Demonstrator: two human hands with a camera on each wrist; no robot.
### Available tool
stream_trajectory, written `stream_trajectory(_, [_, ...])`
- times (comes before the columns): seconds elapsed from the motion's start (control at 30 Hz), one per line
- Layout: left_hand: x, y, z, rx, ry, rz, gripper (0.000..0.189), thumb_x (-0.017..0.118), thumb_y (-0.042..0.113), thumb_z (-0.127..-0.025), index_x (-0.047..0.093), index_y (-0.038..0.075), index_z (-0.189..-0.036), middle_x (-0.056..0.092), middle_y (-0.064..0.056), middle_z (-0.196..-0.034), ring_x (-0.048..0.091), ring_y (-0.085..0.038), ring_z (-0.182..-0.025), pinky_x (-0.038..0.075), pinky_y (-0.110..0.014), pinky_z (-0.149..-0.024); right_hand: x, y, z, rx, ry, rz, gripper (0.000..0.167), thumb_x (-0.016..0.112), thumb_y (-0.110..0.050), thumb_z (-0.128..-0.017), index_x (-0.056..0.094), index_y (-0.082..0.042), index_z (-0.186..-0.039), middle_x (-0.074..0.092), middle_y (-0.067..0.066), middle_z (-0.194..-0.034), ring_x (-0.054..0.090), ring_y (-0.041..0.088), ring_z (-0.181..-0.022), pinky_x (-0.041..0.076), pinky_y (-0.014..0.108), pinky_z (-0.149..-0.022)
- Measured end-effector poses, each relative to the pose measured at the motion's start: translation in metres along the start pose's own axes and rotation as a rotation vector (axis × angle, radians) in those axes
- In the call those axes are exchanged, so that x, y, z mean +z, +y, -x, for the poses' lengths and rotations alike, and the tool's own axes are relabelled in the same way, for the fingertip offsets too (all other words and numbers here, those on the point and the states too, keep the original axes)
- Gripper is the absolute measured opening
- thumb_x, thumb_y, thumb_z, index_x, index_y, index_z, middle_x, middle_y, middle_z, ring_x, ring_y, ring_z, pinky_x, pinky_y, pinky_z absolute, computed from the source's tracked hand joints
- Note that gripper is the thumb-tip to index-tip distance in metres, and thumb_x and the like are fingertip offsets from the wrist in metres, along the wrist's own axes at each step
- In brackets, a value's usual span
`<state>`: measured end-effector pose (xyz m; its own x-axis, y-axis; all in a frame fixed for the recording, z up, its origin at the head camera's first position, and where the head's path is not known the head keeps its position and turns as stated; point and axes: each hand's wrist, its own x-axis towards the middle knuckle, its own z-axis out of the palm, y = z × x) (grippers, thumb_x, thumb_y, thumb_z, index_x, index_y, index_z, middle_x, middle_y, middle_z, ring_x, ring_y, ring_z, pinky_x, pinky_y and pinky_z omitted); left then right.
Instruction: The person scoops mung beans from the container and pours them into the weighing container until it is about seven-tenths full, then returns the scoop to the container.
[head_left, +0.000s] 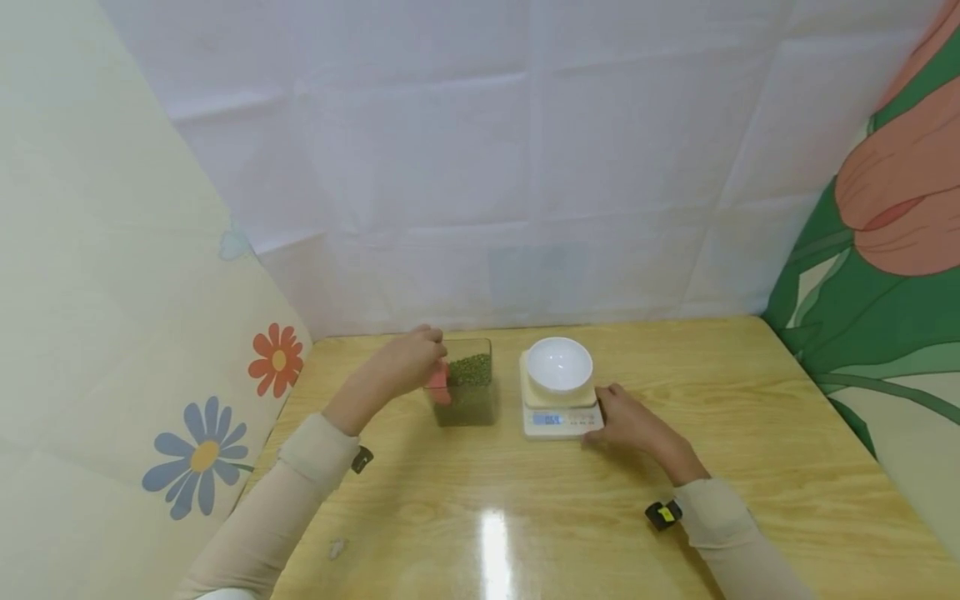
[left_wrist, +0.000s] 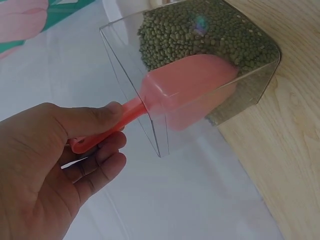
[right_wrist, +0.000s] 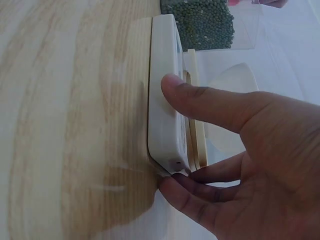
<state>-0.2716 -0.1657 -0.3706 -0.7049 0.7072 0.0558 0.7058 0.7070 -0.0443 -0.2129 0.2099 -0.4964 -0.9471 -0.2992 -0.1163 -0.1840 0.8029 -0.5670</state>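
Observation:
My left hand [head_left: 407,363] pinches the handle of a pink scoop [left_wrist: 187,85] between thumb and fingers. The scoop's head lies inside a clear container [head_left: 472,410], against green mung beans [left_wrist: 175,35]. To the right stands a white kitchen scale [head_left: 534,427] with a lit display; its digits are too blurred to read. A white bowl [head_left: 558,364] sits on its platform, with no contents visible in it. My right hand [head_left: 632,425] grips the scale's front right corner, thumb on the front face and fingers at the right side, as the right wrist view shows.
Container and scale stand side by side on a wood-grain table [head_left: 420,517], a gap between them. Behind the table hangs a white cloth [head_left: 420,167]. Flower-printed sheets flank it on the left [head_left: 90,292] and right [head_left: 900,350].

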Motion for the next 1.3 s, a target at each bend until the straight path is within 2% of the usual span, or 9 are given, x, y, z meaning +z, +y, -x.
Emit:
stream_trajectory(0.13, [-0.005,0.001,0.002,-0.014,-0.001,0.024,0.01,0.073,0.006,-0.098,0.079,0.001,-0.103,0.064,-0.003,-0.088,0.056,-0.016,-0.081,0.056,-0.025,-0.072,0.002,0.0,0.002,0.007,0.015,-0.021,0.092,0.094,-0.031,-0.08,0.049,0.013,-0.148,0.06,0.029,-0.13,0.06,0.036,-0.111,0.053,0.061,-0.103])
stream_trajectory(0.3, [-0.011,0.001,0.004,-0.04,-0.001,0.057,0.011,0.072,0.005,-0.096,0.079,0.0,-0.103,0.066,-0.005,-0.088,0.058,-0.019,-0.083,0.058,-0.029,-0.074,0.005,0.0,0.001,0.016,0.025,-0.027,0.089,0.093,-0.032,-0.081,0.052,0.013,-0.146,0.063,0.027,-0.131,0.059,0.039,-0.116,0.052,0.061,-0.104])
stream_trajectory(0.5, [-0.016,-0.002,0.005,-0.048,0.037,0.078,0.013,0.073,0.003,-0.095,0.078,-0.002,-0.105,0.071,-0.01,-0.092,0.065,-0.024,-0.088,0.061,-0.036,-0.082,0.007,0.0,-0.001,0.038,0.025,-0.044,0.086,0.093,-0.03,-0.08,0.054,0.013,-0.144,0.065,0.027,-0.131,0.059,0.041,-0.119,0.051,0.063,-0.107])
stream_trajectory(0.73, [-0.014,-0.01,0.007,-0.026,0.082,0.079,0.014,0.076,0.006,-0.096,0.079,-0.001,-0.108,0.073,-0.01,-0.093,0.065,-0.023,-0.086,0.061,-0.036,-0.081,0.009,0.002,-0.001,0.05,0.024,-0.067,0.083,0.093,-0.029,-0.081,0.056,0.01,-0.144,0.067,0.022,-0.129,0.058,0.036,-0.117,0.052,0.06,-0.105])
stream_trajectory(0.93, [-0.01,-0.012,0.007,-0.031,0.011,0.065,0.011,0.079,0.007,-0.093,0.079,0.003,-0.103,0.074,-0.007,-0.094,0.067,-0.022,-0.088,0.062,-0.036,-0.084,0.009,0.001,-0.001,0.063,0.031,-0.074,0.08,0.094,-0.027,-0.08,0.058,0.009,-0.141,0.068,0.021,-0.127,0.059,0.036,-0.116,0.051,0.061,-0.105])
stream_trajectory(1.03, [-0.01,-0.009,0.007,-0.031,-0.013,0.016,0.005,0.079,0.009,-0.092,0.078,0.006,-0.096,0.073,-0.003,-0.089,0.064,-0.02,-0.085,0.06,-0.035,-0.083,0.01,0.0,-0.001,0.077,0.035,-0.084,0.078,0.094,-0.025,-0.079,0.059,0.009,-0.14,0.068,0.022,-0.127,0.06,0.036,-0.116,0.051,0.062,-0.105])
stream_trajectory(1.07, [-0.01,-0.008,0.006,-0.03,-0.015,-0.013,0.007,0.081,0.013,-0.092,0.077,0.007,-0.093,0.072,-0.002,-0.087,0.062,-0.019,-0.084,0.059,-0.034,-0.082,0.009,-0.001,-0.001,0.079,0.037,-0.087,0.076,0.094,-0.025,-0.079,0.06,0.009,-0.139,0.068,0.022,-0.126,0.06,0.036,-0.116,0.05,0.062,-0.106])
stream_trajectory(1.17, [-0.011,-0.005,0.004,-0.045,-0.043,-0.12,0.027,0.083,0.037,-0.092,0.075,0.011,-0.088,0.069,0.002,-0.082,0.055,-0.017,-0.08,0.054,-0.031,-0.078,0.01,-0.001,-0.001,0.084,0.043,-0.086,0.073,0.094,-0.024,-0.079,0.062,0.009,-0.136,0.069,0.021,-0.124,0.061,0.035,-0.112,0.051,0.061,-0.105])
stream_trajectory(1.3, [-0.011,0.001,0.001,-0.077,-0.117,-0.221,0.06,0.078,0.066,-0.082,0.075,0.009,-0.101,0.07,0.001,-0.09,0.056,-0.019,-0.085,0.054,-0.032,-0.081,0.01,-0.002,0.0,0.084,0.048,-0.087,0.072,0.094,-0.024,-0.079,0.062,0.01,-0.134,0.068,0.023,-0.124,0.061,0.034,-0.11,0.052,0.06,-0.104])
